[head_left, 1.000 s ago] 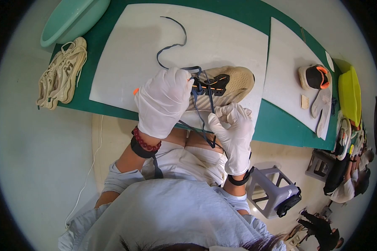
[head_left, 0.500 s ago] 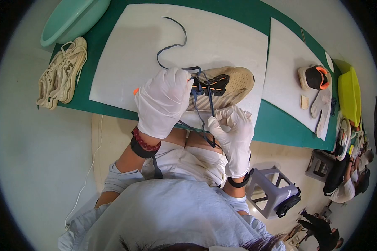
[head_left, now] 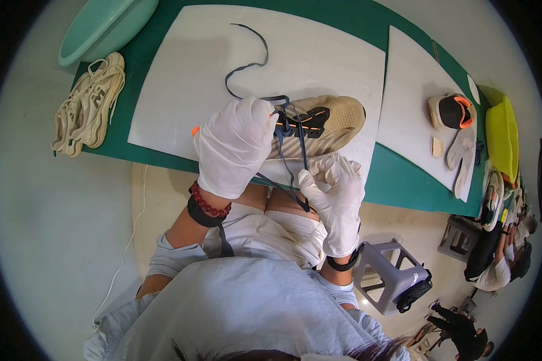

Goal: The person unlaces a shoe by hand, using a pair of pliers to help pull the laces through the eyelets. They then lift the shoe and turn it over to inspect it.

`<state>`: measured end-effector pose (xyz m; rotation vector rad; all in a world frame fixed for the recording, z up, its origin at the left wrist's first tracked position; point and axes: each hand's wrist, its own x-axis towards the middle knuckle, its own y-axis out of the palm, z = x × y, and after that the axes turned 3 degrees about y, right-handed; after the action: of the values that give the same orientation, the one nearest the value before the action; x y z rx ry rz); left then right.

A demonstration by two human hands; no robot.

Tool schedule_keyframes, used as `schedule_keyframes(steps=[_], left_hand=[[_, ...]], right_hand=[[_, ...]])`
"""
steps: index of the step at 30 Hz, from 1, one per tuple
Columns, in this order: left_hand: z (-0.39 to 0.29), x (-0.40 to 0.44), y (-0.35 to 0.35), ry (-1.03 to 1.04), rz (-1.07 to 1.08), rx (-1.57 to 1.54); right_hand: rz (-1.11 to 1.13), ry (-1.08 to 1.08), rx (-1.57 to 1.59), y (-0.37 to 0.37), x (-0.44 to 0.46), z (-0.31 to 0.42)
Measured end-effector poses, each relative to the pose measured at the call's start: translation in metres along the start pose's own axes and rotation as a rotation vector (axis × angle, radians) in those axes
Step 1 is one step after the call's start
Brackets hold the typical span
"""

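Beige shoe [head_left: 345,112] lies on its sole on a white board [head_left: 186,72], just right of centre in the upper frame, toe to the right. My left hand [head_left: 238,144], white-gloved, covers the shoe's heel end, fingers clenched; what sits inside them is hidden, so I cannot tell. My right hand [head_left: 337,195], also gloved, is below the toe half, thumb and fingers pinching the dark blue lace [head_left: 303,143], drawn taut from the eyelets. Another length of lace curls loose across the board, upper centre. Green worktop [head_left: 397,175] beneath. White sneakers [head_left: 93,108] lean together at upper left, beside a mint basin [head_left: 81,43]. Upper right: an orange-lined shoe [head_left: 448,113], with grey insoles [head_left: 462,156] below it on a second board [head_left: 406,96].
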<state>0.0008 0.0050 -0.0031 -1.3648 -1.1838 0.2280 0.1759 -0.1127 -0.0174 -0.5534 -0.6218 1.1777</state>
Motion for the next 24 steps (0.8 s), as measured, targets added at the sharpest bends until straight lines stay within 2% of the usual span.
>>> schedule_keyframes(steps=[4,13,16,20,24], left_hand=[[0.0,0.0,0.0,0.004,-0.005,-0.003],[0.0,0.0,0.001,-0.008,-0.005,-0.028],[-0.001,0.0,-0.001,-0.026,0.018,-0.03],[0.0,-0.001,0.001,-0.028,0.024,0.0],[0.0,0.0,0.001,-0.035,0.019,0.007]], right_hand=[[-0.056,0.01,-0.003,0.001,0.0,0.003],[0.004,-0.019,0.03,0.006,-0.005,0.001],[0.041,-0.045,0.043,0.015,-0.002,0.012],[-0.045,-0.189,-0.011,0.033,0.004,0.02],[-0.038,-0.184,-0.027,0.033,0.005,0.024]])
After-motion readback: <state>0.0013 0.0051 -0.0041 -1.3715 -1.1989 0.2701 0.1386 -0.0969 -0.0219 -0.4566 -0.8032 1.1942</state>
